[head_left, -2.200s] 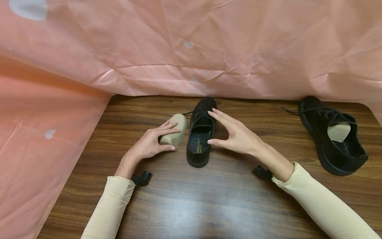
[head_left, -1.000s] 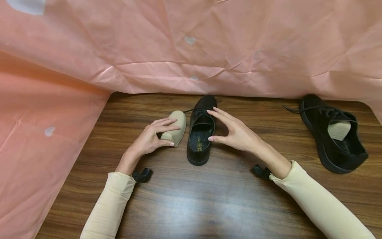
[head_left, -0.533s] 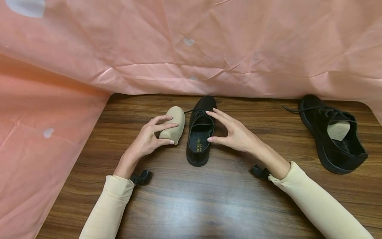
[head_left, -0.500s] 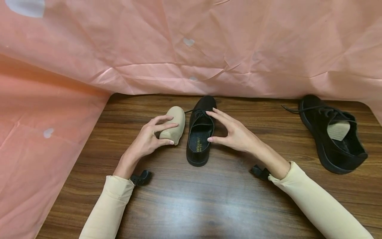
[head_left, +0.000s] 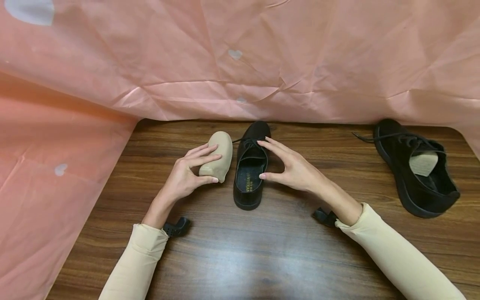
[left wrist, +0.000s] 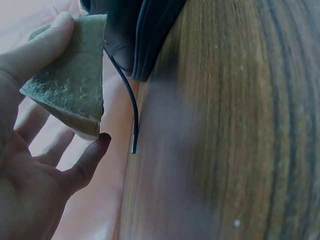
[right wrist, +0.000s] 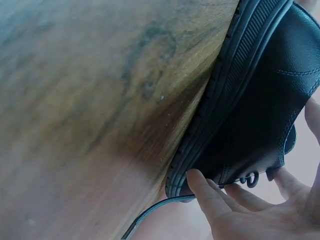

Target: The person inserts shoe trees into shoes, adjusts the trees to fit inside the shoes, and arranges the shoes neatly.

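My left hand [head_left: 183, 175] grips a beige toe-shaped shoe filler [head_left: 220, 152], thumb at its blunt back end and fingers over its top. In the left wrist view, the flat end of the filler [left wrist: 75, 65] faces the camera, apart from the wooden surface. Just right of it lies a black lace-up shoe [head_left: 247, 196], toe pointing away, its insole showing gold lettering. My right hand [head_left: 296, 168] rests against this shoe's right side, fingers spread and only slightly bent. Its thumb is at the collar; in the right wrist view its fingertips touch the shoe [right wrist: 250, 125] near the laces and sole.
A second black shoe [head_left: 420, 179] stands far right, with a beige filler [head_left: 423, 163] inside it. Pink cloth [head_left: 240, 83] walls off the back and left of the wooden table [head_left: 247, 250]. A loose lace [left wrist: 127, 95] hangs beside the near shoe.
The filler in my left hand has moved slightly away from me and a little left, now covering the tip of the shoelace. My right hand and both shoes have stayed almost in place.
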`<state>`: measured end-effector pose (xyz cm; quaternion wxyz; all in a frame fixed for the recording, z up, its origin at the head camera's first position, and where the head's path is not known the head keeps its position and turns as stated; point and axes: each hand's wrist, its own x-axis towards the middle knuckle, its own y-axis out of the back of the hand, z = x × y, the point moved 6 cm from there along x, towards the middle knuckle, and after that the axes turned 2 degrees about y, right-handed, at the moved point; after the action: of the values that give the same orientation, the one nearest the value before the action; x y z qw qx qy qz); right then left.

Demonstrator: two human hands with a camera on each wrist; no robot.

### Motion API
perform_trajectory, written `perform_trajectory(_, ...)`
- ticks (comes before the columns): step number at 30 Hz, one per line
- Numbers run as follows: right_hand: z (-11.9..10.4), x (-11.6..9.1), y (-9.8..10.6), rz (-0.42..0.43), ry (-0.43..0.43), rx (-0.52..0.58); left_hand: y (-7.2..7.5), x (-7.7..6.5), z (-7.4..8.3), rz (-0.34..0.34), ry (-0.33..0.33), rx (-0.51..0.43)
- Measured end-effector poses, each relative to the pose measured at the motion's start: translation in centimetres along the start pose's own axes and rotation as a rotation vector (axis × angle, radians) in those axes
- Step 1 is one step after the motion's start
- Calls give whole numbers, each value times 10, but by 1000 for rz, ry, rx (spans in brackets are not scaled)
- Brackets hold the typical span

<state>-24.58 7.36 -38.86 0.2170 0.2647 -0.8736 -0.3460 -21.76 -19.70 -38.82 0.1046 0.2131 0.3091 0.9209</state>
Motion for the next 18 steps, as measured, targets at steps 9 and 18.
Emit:
perform_trajectory(9, 0, 0, -1, -2, -5, 1, -4, -1, 7, 15, 21, -36)
perform_trajectory(18, 0, 2, -1, 10, -22, 2, -3, -4, 15, 33, 12, -58)
